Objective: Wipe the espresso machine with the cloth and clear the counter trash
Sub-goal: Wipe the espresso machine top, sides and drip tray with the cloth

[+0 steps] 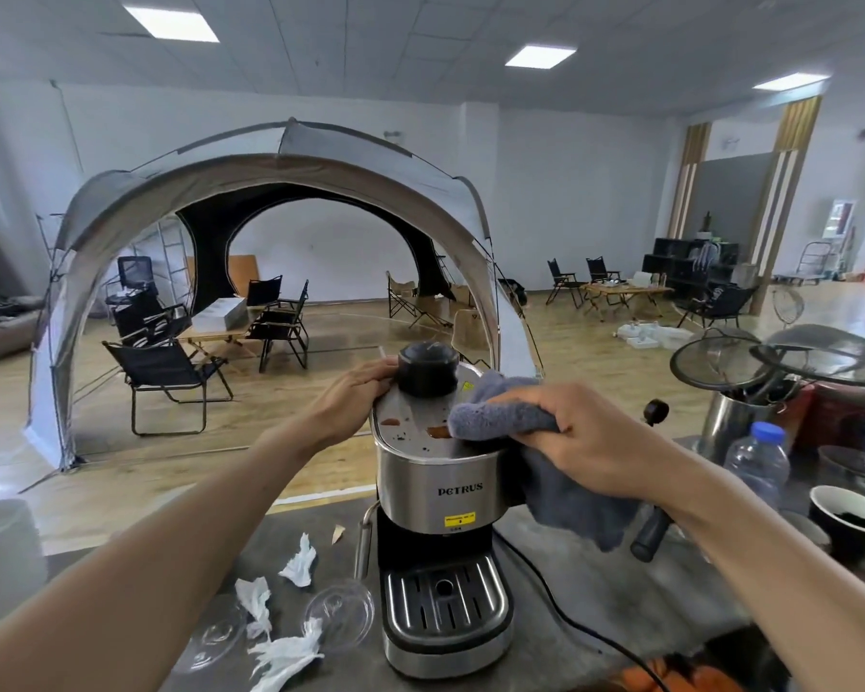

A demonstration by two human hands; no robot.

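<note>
A steel and black espresso machine (435,484) stands on the grey counter (615,596). Its flat top carries brown coffee stains and a black round cap (427,368). My left hand (355,392) grips the top's left rear edge beside the cap. My right hand (590,437) presses a grey cloth (495,414) onto the right side of the top, with the cloth's loose end hanging down the machine's right side. Crumpled white tissues (285,646) and two clear plastic lids (340,614) lie on the counter left of the machine.
A black cup of coffee grounds (850,521), a plastic water bottle (757,462), a steel canister with mesh strainers (730,427) and a portafilter handle (650,536) crowd the right. A power cord (570,621) trails front right. A white container (1,556) stands far left.
</note>
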